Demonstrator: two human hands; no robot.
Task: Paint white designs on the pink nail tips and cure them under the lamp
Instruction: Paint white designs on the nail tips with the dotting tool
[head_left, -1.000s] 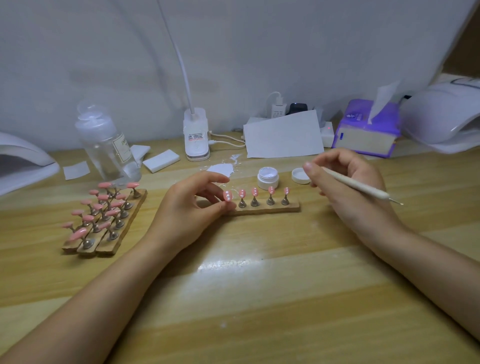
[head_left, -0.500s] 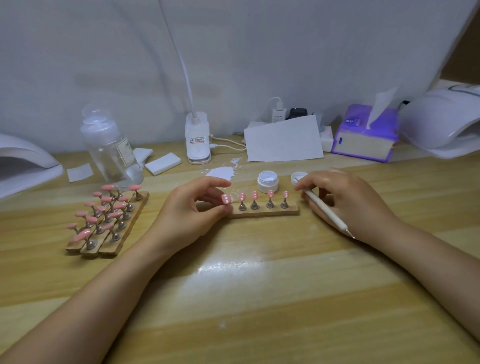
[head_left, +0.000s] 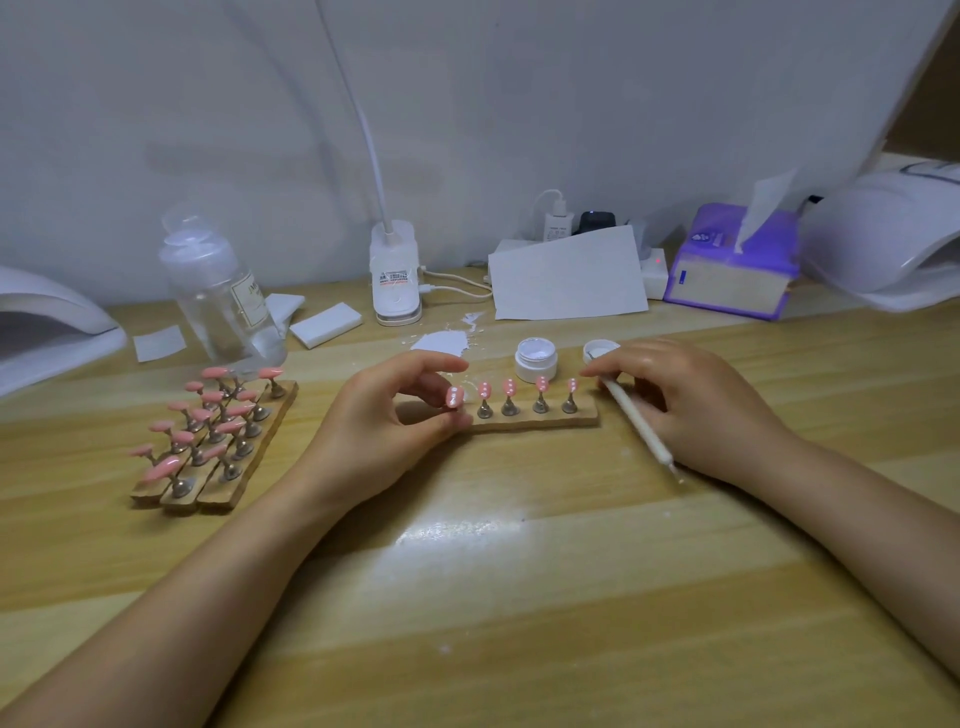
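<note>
Right hand dropped to strip end, grip pinching pen. Left hand curled round near end. Lift level toward lamp, no smearing tips.

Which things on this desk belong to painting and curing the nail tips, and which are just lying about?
In use:
- wooden strip of five dotted pink tips
- dotting tool in the right hand
- left hand at the strip's end tip
- open white gel pot, its lid
- curing lamp
- waiting tip racks

Lying about:
- tissue box
- clear bottle
- paper sheet
</note>
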